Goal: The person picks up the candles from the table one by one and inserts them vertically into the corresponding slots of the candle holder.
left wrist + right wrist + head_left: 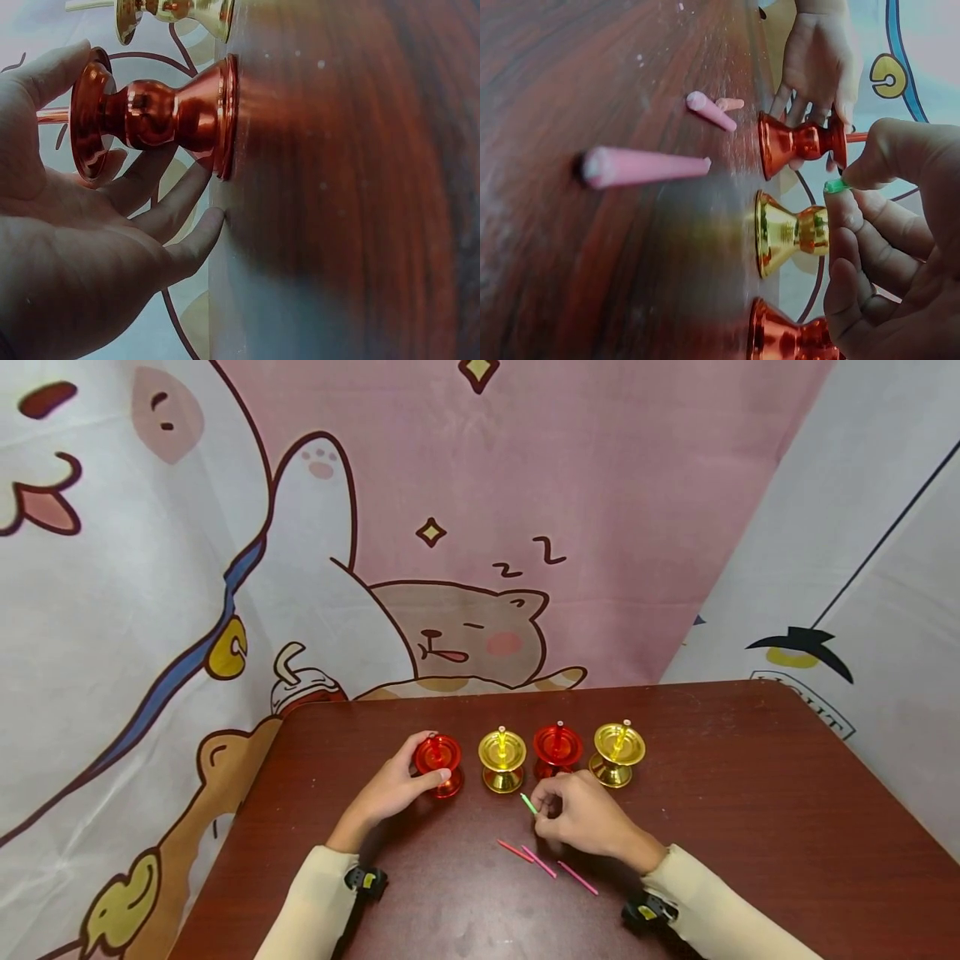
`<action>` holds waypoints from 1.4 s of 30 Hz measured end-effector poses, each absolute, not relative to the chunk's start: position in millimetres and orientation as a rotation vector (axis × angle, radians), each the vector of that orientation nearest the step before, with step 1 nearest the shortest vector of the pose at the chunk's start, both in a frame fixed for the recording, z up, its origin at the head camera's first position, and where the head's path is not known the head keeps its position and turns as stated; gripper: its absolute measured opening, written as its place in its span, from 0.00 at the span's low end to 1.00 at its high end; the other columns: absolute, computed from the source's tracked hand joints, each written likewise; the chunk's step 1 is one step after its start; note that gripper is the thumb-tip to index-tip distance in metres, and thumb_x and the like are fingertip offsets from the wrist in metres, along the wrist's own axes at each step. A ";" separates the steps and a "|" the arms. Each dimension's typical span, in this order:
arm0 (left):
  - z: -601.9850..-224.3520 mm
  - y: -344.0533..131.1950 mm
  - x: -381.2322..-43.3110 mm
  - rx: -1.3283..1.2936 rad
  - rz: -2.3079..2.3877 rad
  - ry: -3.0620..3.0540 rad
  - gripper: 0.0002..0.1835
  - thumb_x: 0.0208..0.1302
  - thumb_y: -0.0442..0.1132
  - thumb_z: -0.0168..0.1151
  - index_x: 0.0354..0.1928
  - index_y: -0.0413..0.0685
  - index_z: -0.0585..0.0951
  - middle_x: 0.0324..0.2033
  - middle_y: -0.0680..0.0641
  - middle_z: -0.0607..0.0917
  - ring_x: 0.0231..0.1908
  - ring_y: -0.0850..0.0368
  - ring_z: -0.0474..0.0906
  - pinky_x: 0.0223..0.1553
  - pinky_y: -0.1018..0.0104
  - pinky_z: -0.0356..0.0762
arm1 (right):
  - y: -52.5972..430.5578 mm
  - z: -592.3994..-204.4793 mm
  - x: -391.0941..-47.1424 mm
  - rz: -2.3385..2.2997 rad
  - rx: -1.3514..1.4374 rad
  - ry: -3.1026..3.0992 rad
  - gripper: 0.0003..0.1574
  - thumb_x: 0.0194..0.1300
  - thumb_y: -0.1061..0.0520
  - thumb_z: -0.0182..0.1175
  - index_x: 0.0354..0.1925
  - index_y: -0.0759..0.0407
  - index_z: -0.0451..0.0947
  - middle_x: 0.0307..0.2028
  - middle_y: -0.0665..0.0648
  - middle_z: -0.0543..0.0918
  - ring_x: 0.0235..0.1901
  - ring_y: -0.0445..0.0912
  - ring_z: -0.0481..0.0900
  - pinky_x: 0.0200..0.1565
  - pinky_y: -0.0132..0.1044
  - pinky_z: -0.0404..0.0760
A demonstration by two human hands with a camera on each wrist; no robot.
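Observation:
My left hand (pixel 393 785) holds the leftmost red candle holder (pixel 438 753), thumb at its dish and fingers behind it. In the left wrist view this red holder (pixel 154 112) stands with its base right at the tabletop, a thin stem rising from its dish. Between the thumb and fingertips of my right hand (pixel 588 818) is a pinched thin green candle (pixel 529 804), slanting up to the left. The right hand is over the table, in front of the second red candle holder (pixel 558 745), partly hiding its base. A gold candle holder (pixel 502 753) stands between the two red ones.
Another gold candle holder (pixel 618 747) ends the row on the right. Three thin candles lie loose near the right hand: an orange-red candle (pixel 515 851), a pink candle (pixel 540 862) and another pink candle (pixel 578 878). The brown table (pixel 360 727) meets a cartoon-printed cloth (pixel 600 568) behind.

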State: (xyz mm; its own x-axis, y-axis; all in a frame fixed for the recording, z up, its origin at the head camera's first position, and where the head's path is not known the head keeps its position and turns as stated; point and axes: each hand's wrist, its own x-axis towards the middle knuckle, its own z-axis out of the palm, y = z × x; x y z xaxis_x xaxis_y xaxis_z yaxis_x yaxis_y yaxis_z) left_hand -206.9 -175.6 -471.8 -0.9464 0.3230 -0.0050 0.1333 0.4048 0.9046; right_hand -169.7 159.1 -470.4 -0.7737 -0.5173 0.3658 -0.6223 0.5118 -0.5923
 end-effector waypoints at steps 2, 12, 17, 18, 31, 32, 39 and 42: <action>-471.9 -175.8 -207.2 0.410 1.567 2.478 0.38 0.76 0.43 0.71 0.80 0.43 0.65 0.69 0.37 0.80 0.68 0.38 0.79 0.70 0.36 0.74 | 155.8 -469.7 -170.1 1.123 0.981 -2.605 0.15 0.48 0.67 0.70 0.26 0.45 0.82 0.23 0.34 0.78 0.25 0.33 0.77 0.29 0.31 0.78; -476.8 -177.5 -210.3 0.408 1.573 2.468 0.38 0.76 0.43 0.71 0.80 0.44 0.66 0.68 0.38 0.81 0.68 0.39 0.79 0.72 0.38 0.73 | 137.6 -469.9 -172.9 1.119 1.021 -2.530 0.16 0.48 0.69 0.70 0.27 0.47 0.82 0.23 0.39 0.79 0.25 0.33 0.77 0.29 0.30 0.78; -475.0 -176.5 -209.1 0.419 1.600 2.460 0.37 0.76 0.42 0.72 0.80 0.43 0.66 0.68 0.36 0.81 0.67 0.38 0.80 0.70 0.37 0.74 | 129.0 -468.0 -174.0 1.101 1.023 -2.494 0.15 0.48 0.67 0.71 0.27 0.47 0.83 0.24 0.38 0.79 0.27 0.32 0.76 0.30 0.29 0.78; -475.0 -176.6 -209.2 0.419 1.604 2.459 0.38 0.76 0.41 0.72 0.80 0.43 0.66 0.67 0.36 0.81 0.67 0.39 0.80 0.70 0.37 0.74 | 127.3 -467.6 -174.3 1.102 1.017 -2.495 0.15 0.48 0.67 0.71 0.27 0.47 0.83 0.24 0.38 0.80 0.27 0.32 0.76 0.31 0.30 0.78; -476.3 -175.8 -208.9 0.412 1.595 2.474 0.38 0.75 0.43 0.72 0.80 0.42 0.66 0.67 0.37 0.82 0.66 0.39 0.81 0.69 0.37 0.75 | 104.8 -463.0 -181.2 1.151 0.998 -2.438 0.10 0.51 0.66 0.70 0.28 0.51 0.84 0.25 0.44 0.80 0.27 0.35 0.75 0.30 0.31 0.77; -476.0 -175.8 -208.8 0.413 1.596 2.474 0.38 0.75 0.43 0.72 0.80 0.42 0.66 0.67 0.37 0.82 0.66 0.39 0.80 0.69 0.37 0.75 | 103.1 -462.0 -182.0 1.158 0.996 -2.430 0.10 0.51 0.66 0.70 0.28 0.52 0.84 0.25 0.44 0.81 0.26 0.35 0.75 0.29 0.30 0.77; -475.5 -175.0 -208.0 0.420 1.603 2.469 0.38 0.76 0.42 0.71 0.80 0.42 0.66 0.67 0.36 0.82 0.66 0.40 0.80 0.69 0.37 0.75 | 91.7 -457.7 -190.6 1.211 0.992 -2.374 0.03 0.53 0.63 0.68 0.29 0.56 0.86 0.25 0.45 0.83 0.24 0.41 0.80 0.28 0.30 0.79; -475.7 -174.7 -208.0 0.417 1.603 2.471 0.38 0.76 0.42 0.71 0.80 0.43 0.66 0.67 0.37 0.82 0.66 0.40 0.80 0.70 0.38 0.75 | 87.6 -455.9 -193.7 1.224 0.989 -2.355 0.03 0.53 0.63 0.69 0.29 0.56 0.86 0.24 0.44 0.82 0.24 0.43 0.81 0.28 0.30 0.78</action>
